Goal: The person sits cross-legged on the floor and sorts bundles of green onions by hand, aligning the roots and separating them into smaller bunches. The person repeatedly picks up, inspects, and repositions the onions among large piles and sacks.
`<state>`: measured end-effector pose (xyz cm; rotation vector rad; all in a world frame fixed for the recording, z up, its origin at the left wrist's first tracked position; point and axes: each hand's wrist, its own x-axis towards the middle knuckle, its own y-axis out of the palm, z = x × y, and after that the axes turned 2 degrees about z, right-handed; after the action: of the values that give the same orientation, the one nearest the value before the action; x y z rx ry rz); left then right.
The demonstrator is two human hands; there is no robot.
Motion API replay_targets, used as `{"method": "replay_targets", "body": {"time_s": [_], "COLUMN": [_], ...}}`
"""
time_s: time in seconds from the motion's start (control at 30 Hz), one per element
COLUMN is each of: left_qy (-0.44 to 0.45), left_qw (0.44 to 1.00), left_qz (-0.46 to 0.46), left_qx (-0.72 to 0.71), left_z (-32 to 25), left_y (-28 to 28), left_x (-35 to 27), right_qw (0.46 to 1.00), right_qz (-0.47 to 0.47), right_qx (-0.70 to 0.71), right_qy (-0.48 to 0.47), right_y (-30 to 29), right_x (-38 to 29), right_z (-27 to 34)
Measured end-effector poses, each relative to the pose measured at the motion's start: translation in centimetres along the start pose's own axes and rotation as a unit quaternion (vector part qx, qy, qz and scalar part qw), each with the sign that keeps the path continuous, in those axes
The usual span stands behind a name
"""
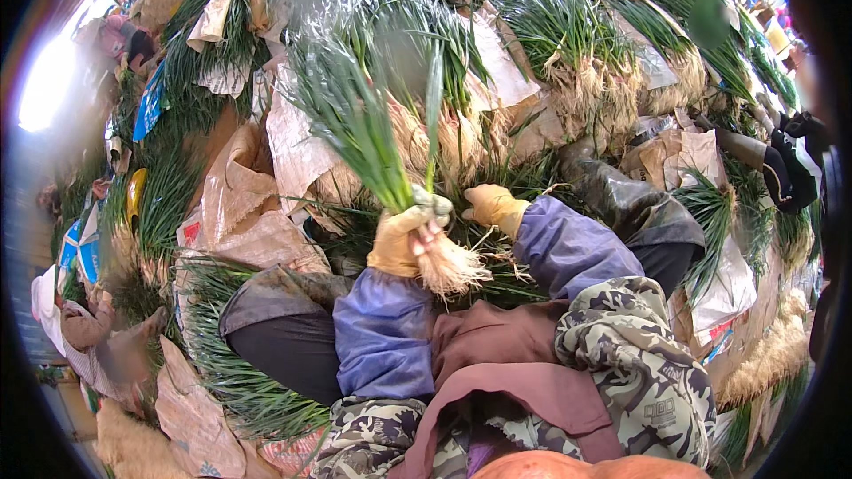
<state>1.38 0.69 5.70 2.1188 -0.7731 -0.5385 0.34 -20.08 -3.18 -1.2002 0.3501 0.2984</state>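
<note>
My left hand [403,233], in a yellow glove with a pale finger part, is closed around a bunch of green onions [379,146]. Their green leaves fan out up and to the left, and the stringy pale roots [452,266] hang out below the hand. One leaf stands apart, pointing straight up. To the right, my right hand [494,207], also gloved in yellow, has its fingers curled; whether something thin is between them I cannot tell. Loose green leaves lie beneath both hands. Beyond them rest large root-on bundles [459,133].
More onion bundles [566,33] lie on paper and woven sacks [299,140] ahead and at both sides. My bent knees flank the work area. A person in a white hat [86,339] sits at the far left; another person's dark boot or leg [745,146] shows at the right.
</note>
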Motion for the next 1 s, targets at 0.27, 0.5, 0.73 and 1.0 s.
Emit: {"method": "replay_targets", "body": {"time_s": [0.27,0.5,0.73,1.0], "left_qy": [-0.028,-0.009,0.012,0.024], "left_qw": [0.998,0.991,0.986,0.985], "left_qz": [-0.021,-0.104,-0.03,-0.124], "left_qx": [-0.047,-0.079,-0.166,-0.121], "left_z": [-0.4,2.9,3.9,2.1], "left_y": [-3.4,-3.6,-2.5,-2.0], "left_x": [0.5,2.3,2.8,2.3], "right_qw": [0.932,0.94,0.893,0.947], "right_qz": [-0.313,-0.223,-0.214,-0.151], "right_qx": [0.172,0.242,0.395,0.282], "right_qy": [0.064,0.091,-0.008,-0.025], "right_y": [-8.7,-8.4,-10.8,-13.7], "right_x": [7.7,11.3,8.1,2.6], "right_z": [2.1,-0.4,-2.4,-1.3]}}
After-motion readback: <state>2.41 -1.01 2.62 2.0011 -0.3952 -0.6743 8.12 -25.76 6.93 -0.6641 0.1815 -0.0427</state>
